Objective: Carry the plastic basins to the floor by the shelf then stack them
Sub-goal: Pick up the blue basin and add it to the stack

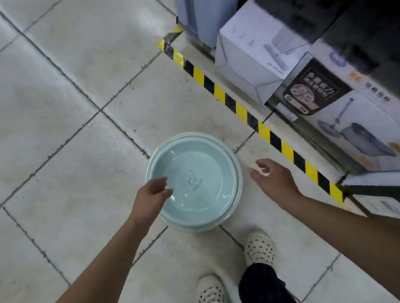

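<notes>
Round, glossy pale-green plastic basins sit nested on the tiled floor. The left grip is over the rim and the right grip is beside it; both are loosely curled and empty.

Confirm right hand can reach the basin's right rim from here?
Probably yes. The right hand hangs open beside the light blue basin, not touching it; only bare floor tile shows between them, and the shelf boxes sit farther right.
</notes>
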### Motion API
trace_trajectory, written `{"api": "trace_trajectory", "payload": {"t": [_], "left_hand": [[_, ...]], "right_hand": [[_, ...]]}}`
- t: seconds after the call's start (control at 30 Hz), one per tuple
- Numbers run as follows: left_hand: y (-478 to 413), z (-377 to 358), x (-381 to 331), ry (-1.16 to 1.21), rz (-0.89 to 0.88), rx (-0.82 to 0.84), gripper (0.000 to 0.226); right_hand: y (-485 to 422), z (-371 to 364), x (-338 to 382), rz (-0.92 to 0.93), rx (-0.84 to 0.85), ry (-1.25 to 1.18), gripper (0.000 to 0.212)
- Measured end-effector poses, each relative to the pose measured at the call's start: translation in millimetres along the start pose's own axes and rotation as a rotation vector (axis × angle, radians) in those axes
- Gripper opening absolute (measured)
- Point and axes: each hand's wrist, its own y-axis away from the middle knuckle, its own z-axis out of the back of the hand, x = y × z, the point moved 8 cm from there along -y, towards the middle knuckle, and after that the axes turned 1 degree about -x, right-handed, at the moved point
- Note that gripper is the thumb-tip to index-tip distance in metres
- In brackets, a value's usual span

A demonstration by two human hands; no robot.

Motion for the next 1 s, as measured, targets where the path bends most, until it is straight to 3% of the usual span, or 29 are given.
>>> {"api": "trace_trajectory", "payload": {"t": [0.13,0.4,0.53,0.63,0.83,1.0], "left_hand": [[70,-13,-54,-0.063,-0.039,0.095,0.037],[256,-70,-152,-0.155,-0.131,0.259,0.02],[357,-126,-184,-0.357,-0.236,0.4,0.018],[429,-173,-195,-0.508,-0.307,0.5,0.026],[559,-265,-184,-0.679,-0.393,0.705,0.014],[641,-339,-139,-0.865,-0.445,0.797,0.028]], "right_hand": [[79,64,-10,-0.028,-0.038,-0.028,0.049],[300,198,-87,-0.266,-0.199,-0.191,0.047],[419,261,-132,-0.372,-0.326,-0.297,0.045],[506,297,-170,-0.448,-0.395,-0.355,0.049],[655,336,-243,-0.569,-0.559,-0.546,0.048],[753,340,-311,-0.663,-0.673,-0.701,0.053]]}}
